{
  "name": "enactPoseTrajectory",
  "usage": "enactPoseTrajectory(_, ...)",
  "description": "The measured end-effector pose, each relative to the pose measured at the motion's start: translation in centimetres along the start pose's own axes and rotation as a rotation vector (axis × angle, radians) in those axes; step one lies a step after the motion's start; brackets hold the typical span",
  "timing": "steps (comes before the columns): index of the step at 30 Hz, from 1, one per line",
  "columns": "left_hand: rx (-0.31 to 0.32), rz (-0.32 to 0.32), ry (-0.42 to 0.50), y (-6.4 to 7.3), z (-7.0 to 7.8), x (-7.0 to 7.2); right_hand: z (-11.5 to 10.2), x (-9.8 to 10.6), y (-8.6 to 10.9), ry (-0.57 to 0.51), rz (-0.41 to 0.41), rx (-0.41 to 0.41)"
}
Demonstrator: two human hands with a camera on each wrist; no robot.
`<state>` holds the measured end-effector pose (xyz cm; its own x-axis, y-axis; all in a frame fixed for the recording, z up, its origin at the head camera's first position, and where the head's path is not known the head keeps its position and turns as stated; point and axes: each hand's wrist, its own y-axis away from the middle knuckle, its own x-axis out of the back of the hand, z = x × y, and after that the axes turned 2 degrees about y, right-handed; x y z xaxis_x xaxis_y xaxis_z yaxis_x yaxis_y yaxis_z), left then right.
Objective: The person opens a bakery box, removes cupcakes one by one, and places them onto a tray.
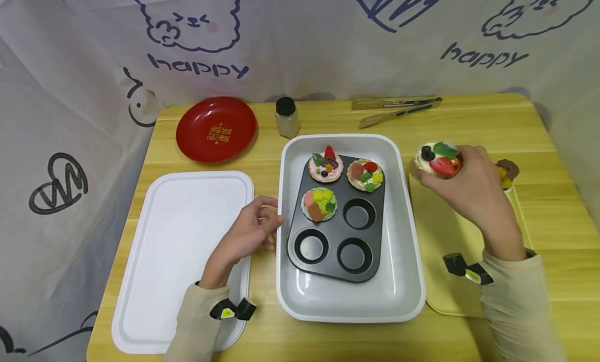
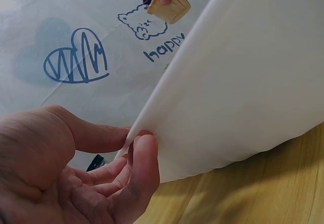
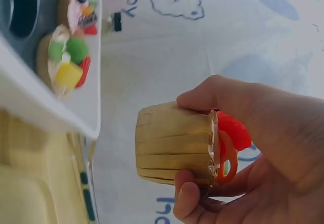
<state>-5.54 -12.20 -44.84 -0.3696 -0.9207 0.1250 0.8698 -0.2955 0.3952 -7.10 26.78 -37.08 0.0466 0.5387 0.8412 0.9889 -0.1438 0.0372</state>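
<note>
My right hand (image 1: 480, 192) holds a cupcake (image 1: 438, 158) by its sides, raised over the right of the table. The cupcake's pleated gold wrapper (image 3: 172, 143) faces the right wrist view; berries and a green leaf top it. With thumb and forefinger, my left hand (image 1: 248, 229) pinches the left rim of a deep white tray (image 1: 400, 294). Inside that tray lies a dark muffin tin (image 1: 336, 226). Three decorated cupcakes sit in it: a pink one (image 1: 325, 166) at back left, one with red and green pieces (image 1: 365, 175) at back right, another (image 1: 319, 204) at middle left.
Left of the deep tray lies a flat white tray (image 1: 187, 247), with a red plate (image 1: 194, 138) behind it. A black-capped jar (image 1: 287, 120) and tongs (image 1: 398, 112) are at the back. On the right is a yellow tray (image 1: 450, 284); another cupcake (image 1: 508, 170) shows partly behind my right hand.
</note>
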Motion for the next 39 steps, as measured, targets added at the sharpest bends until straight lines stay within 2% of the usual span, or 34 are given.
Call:
enactPoseTrajectory(5,0.006,0.008,0.005,0.0,0.1,0.1,1.4,-0.2,-1.4,0.038,-0.009,-0.002)
enactPoseTrajectory(9,0.009,0.008,0.009,0.0,0.1,0.1,2.4,-0.9,-2.2,0.051,-0.030,-0.035)
enactPoseTrajectory(22,0.007,0.011,-0.001,0.4,0.1,0.2,6.5,-3.5,-3.7,0.010,-0.026,-0.089)
enactPoseTrajectory(31,-0.002,0.005,0.022,0.1,-0.2,-0.1,7.5,-4.9,-3.8,0.029,-0.095,-0.154)
enactPoseTrajectory(39,-0.009,0.002,0.024,0.0,-0.2,-0.3,8.2,-5.2,-3.7,0.043,-0.102,-0.164)
